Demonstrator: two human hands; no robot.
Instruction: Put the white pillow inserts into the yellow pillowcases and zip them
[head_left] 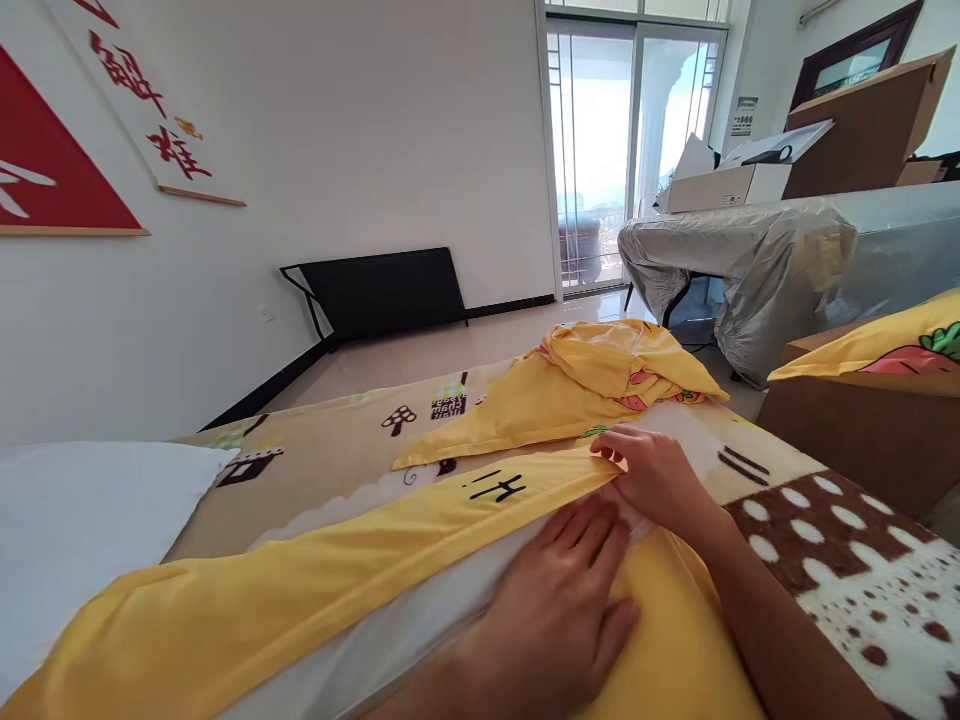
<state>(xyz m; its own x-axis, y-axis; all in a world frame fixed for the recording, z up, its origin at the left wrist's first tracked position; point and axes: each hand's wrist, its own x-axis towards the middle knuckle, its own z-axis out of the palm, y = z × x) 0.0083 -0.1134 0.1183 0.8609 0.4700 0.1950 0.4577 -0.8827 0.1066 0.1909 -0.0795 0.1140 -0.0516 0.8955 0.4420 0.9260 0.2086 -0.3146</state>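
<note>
A yellow pillowcase (360,535) printed with "Hi" lies across the front of the bed, its hemmed edge turned towards me. White material (420,620), which looks like a pillow, shows along that edge, with more yellow fabric (675,610) on its near side. My left hand (555,600) rests palm down on the white material, fingers stretched out. Just beyond it, my right hand (649,475) pinches the right end of the pillowcase's edge between thumb and fingers. Farther back, a crumpled yellow cloth (592,375) with carrot prints is heaped on the bed.
The patterned blanket (825,540) covers the bed. A white pillow (97,540) lies at left. At right, a cardboard box (832,440) has yellow carrot-print fabric (885,345) over it. Behind stands a plastic-covered table (742,255) with boxes. A black folded frame (382,295) leans against the wall.
</note>
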